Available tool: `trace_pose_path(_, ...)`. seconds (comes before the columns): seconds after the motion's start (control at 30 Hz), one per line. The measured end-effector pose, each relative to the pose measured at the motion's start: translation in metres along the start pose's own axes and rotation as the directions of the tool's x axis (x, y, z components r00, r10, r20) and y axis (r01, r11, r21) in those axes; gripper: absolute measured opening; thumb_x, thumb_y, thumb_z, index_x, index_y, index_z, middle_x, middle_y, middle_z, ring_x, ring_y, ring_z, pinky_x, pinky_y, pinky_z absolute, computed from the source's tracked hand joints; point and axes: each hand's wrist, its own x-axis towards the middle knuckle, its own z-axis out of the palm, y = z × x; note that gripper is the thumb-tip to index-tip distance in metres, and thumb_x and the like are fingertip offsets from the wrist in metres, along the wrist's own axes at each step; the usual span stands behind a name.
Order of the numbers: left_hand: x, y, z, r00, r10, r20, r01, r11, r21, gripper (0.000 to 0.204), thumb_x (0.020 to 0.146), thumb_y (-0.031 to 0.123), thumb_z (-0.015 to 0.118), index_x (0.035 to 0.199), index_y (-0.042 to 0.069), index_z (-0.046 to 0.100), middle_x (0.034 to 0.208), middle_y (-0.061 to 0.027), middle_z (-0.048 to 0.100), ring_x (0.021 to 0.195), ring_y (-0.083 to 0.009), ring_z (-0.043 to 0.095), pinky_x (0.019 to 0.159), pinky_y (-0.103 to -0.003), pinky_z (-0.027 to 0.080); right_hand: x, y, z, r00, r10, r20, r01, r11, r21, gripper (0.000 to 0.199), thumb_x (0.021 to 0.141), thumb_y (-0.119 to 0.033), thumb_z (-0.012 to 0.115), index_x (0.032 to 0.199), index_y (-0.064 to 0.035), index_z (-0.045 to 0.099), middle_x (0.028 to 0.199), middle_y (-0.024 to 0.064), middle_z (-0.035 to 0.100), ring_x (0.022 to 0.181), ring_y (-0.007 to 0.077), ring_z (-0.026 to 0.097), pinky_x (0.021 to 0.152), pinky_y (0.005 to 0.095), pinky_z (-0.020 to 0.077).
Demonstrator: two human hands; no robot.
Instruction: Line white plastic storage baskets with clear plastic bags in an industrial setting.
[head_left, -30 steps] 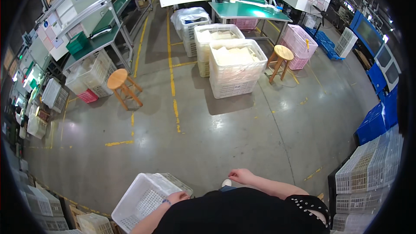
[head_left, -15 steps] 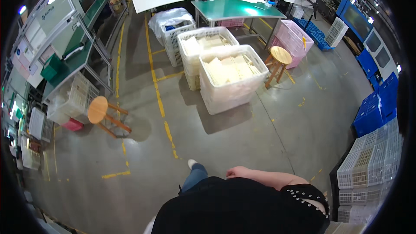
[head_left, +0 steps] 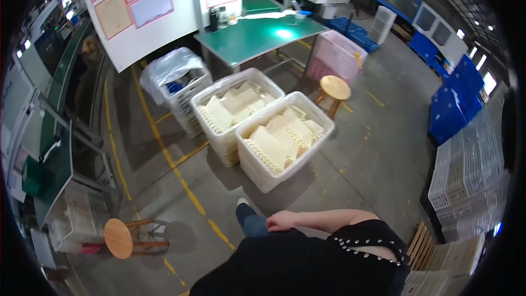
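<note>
My right hand (head_left: 281, 221) hangs in front of my body at the lower middle, with the bare forearm across my black top. Its fingers look curled in, and nothing shows in them. It touches no crate. Nearest to it is a white plastic crate (head_left: 267, 173) lined with clear film, filled with cream-coloured ribbed pieces (head_left: 285, 137). A second white crate (head_left: 219, 143) with similar cream pieces (head_left: 241, 101) stands against it, behind and to the left. My left hand is out of the picture.
A wooden stool (head_left: 335, 87) stands right of the crates, another stool (head_left: 119, 238) at left. Behind are a green-topped workbench (head_left: 257, 41), a bag-covered crate (head_left: 189, 98) and a pink-wrapped crate (head_left: 337, 57). Stacked white crates (head_left: 466, 170) and blue bins (head_left: 452, 107) line the right side.
I have stepped forward: the filled crates and the workbench are nearer and larger. My right hand has swung a little leftward across my body.
</note>
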Motion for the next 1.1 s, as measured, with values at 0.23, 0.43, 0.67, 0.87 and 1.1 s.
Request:
trace_pose_path(0.23, 0.030, -0.022, -0.077, 0.984, -0.142, 0.110, 0.132, 0.987, 0.087, 0.030, 0.073, 0.030, 0.061, 0.091, 0.006, 0.058, 0.087, -0.0087, 0.057, 0.081, -0.0213, 0.056, 0.069, -0.028, 0.043, 0.154, -0.080, -0.176, 0.965, -0.259, -0.049, 0.264, 0.949, 0.174, 0.023, 0.079, -0.026, 0.055, 0.092, -0.0074, 0.058, 0.086, 0.0109, 0.059, 0.082, 0.0258, 0.057, 0.073, 0.0344, 0.0442)
trace_pose_path(0.43, 0.066, 0.125, -0.203, 0.938, 0.287, -0.194, -0.324, 0.925, -0.197, 0.025, 0.070, 0.024, 0.064, 0.088, 0.007, 0.057, 0.079, -0.0064, 0.050, 0.071, -0.0162, 0.051, 0.065, -0.024, 0.040, 0.266, -0.139, -0.275, 0.911, -0.411, 0.044, 0.375, 0.867, 0.329, 0.015, 0.079, -0.018, 0.062, 0.090, -0.0074, 0.062, 0.079, 0.0071, 0.053, 0.077, 0.0205, 0.055, 0.069, 0.0280, 0.0442)
trace_pose_path(0.67, 0.174, 0.246, -0.414, 0.871, 0.462, -0.168, -0.489, 0.849, -0.200, 0.025, 0.068, 0.023, 0.067, 0.087, 0.008, 0.059, 0.075, -0.0078, 0.051, 0.067, -0.0187, 0.052, 0.059, -0.028, 0.041, 0.421, -0.183, -0.367, 0.948, -0.312, -0.057, 0.315, 0.909, 0.272, 0.019, 0.080, -0.024, 0.059, 0.090, -0.0079, 0.062, 0.073, 0.0066, 0.052, 0.072, 0.0201, 0.054, 0.065, 0.0293, 0.0424)
trace_pose_path(0.87, 0.265, 0.299, -0.542, 0.845, 0.501, 0.185, -0.533, 0.819, 0.215, 0.027, 0.066, 0.026, 0.069, 0.084, 0.008, 0.062, 0.066, -0.0081, 0.053, 0.069, -0.0227, 0.055, 0.061, -0.030, 0.043, 0.509, -0.204, -0.435, 0.965, -0.228, -0.130, 0.259, 0.908, 0.329, 0.027, 0.079, -0.027, 0.060, 0.096, -0.0065, 0.060, 0.077, 0.0073, 0.054, 0.074, 0.0204, 0.055, 0.067, 0.0295, 0.0432)
trace_pose_path(1.1, 0.381, 0.356, -0.608, 0.877, 0.386, 0.287, -0.367, 0.923, -0.118, 0.027, 0.065, 0.023, 0.073, 0.085, 0.007, 0.062, 0.074, -0.0051, 0.056, 0.069, -0.0153, 0.056, 0.064, -0.026, 0.045, 0.588, -0.176, -0.532, 0.976, -0.152, -0.159, 0.183, 0.962, 0.204, 0.025, 0.075, -0.026, 0.062, 0.089, -0.0060, 0.060, 0.075, 0.0095, 0.056, 0.075, 0.0258, 0.055, 0.066, 0.0337, 0.0433)
